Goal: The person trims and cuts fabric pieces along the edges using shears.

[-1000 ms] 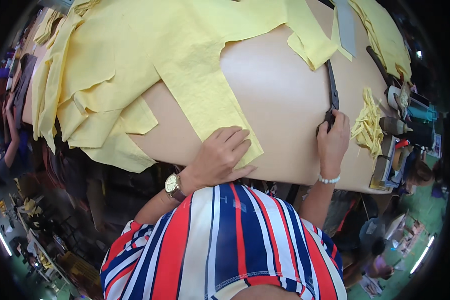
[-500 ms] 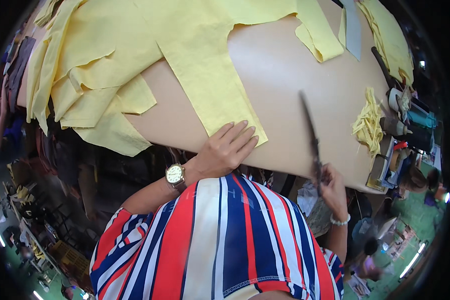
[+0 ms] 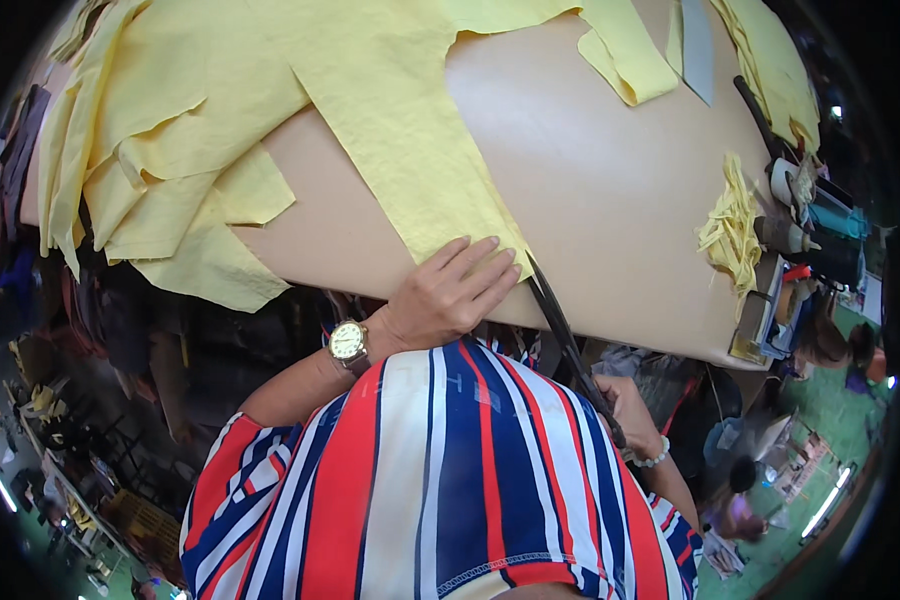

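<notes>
A long strip of yellow cloth [image 3: 390, 140] runs down the tan table [image 3: 590, 200] to its near edge. My left hand [image 3: 455, 290] lies flat over the lower end of that strip, fingers stretched out and pressing it down. Long dark scissors [image 3: 562, 330] are gripped in my right hand [image 3: 630, 415], low by the table's near edge. Their tips touch the right lower edge of the cloth, just beside my left fingertips. The blades look nearly closed, and whether cloth lies between them I cannot tell.
More yellow cloth pieces [image 3: 200, 200] overlap at the left and hang over the edge. A tangle of thin yellow scraps [image 3: 732, 235] lies at the right, beside a box of tools [image 3: 760, 310]. A grey strip [image 3: 697, 50] and folded yellow cloth [image 3: 770, 60] are at the far right.
My right hand has moved down and left, swinging the scissors from pointing up over the table to the cloth's edge. My left hand stays on the strip.
</notes>
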### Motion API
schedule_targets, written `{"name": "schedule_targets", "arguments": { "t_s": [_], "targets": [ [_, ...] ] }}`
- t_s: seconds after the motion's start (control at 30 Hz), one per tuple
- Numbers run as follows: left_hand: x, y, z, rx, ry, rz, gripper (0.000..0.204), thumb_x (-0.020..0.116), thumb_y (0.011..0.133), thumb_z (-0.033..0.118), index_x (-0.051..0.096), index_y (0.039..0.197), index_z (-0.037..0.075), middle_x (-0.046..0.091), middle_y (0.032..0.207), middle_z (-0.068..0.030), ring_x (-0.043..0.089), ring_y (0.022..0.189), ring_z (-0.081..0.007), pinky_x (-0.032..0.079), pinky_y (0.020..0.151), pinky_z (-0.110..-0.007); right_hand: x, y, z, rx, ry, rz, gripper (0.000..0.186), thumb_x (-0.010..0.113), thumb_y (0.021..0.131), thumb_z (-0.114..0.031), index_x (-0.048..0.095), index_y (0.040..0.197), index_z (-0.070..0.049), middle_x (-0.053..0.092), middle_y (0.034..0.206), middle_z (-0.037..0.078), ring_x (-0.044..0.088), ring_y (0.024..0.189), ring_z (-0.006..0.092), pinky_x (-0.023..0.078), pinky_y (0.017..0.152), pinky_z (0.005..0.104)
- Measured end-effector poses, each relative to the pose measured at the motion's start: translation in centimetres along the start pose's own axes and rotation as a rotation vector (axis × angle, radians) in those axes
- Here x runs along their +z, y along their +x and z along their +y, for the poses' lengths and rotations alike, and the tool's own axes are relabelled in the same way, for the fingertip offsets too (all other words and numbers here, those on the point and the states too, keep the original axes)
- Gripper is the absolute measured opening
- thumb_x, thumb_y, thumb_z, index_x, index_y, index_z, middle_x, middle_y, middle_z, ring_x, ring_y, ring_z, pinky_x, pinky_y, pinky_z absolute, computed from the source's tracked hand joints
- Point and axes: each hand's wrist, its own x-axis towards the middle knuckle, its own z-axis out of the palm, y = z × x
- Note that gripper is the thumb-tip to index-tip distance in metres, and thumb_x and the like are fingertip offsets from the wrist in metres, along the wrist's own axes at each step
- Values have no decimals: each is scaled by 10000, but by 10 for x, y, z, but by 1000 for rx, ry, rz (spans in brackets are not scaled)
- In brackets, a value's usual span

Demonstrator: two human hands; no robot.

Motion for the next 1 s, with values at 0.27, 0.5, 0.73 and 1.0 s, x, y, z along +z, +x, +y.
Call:
{"name": "schedule_targets", "arguments": {
  "t_s": [0.27,0.5,0.73,1.0],
  "targets": [
    [2,-2,0,26,0,-21,277,537,769,130,618,1007,13,598,1082,-112,557,1028,-260,452,861,-377,5,19,-12,-42,-87,24,409,728,654,-254,396,581,-27,296,493,-26,285,486,58,218,431,247],
    [4,-3,0,28,-4,-32,278,536,777,135,616,1017,17,596,1096,-113,556,1040,-256,451,864,-378,9,19,-8,-71,-85,32,430,719,694,-283,387,574,-37,302,488,-32,281,479,55,211,427,247],
    [4,-3,-2,33,-17,-30,278,537,779,132,612,1022,21,598,1093,-110,555,1044,-254,449,862,-378,10,13,-8,-44,-55,45,433,730,704,-274,398,577,-29,311,497,-33,286,501,46,213,430,238],
    [4,-3,-1,22,-43,-24,282,534,779,125,609,1032,24,599,1092,-104,556,1048,-245,448,865,-374,9,9,-6,-32,-62,48,434,728,717,-245,380,572,-30,328,506,-46,297,512,46,228,432,232]
  ]
}}
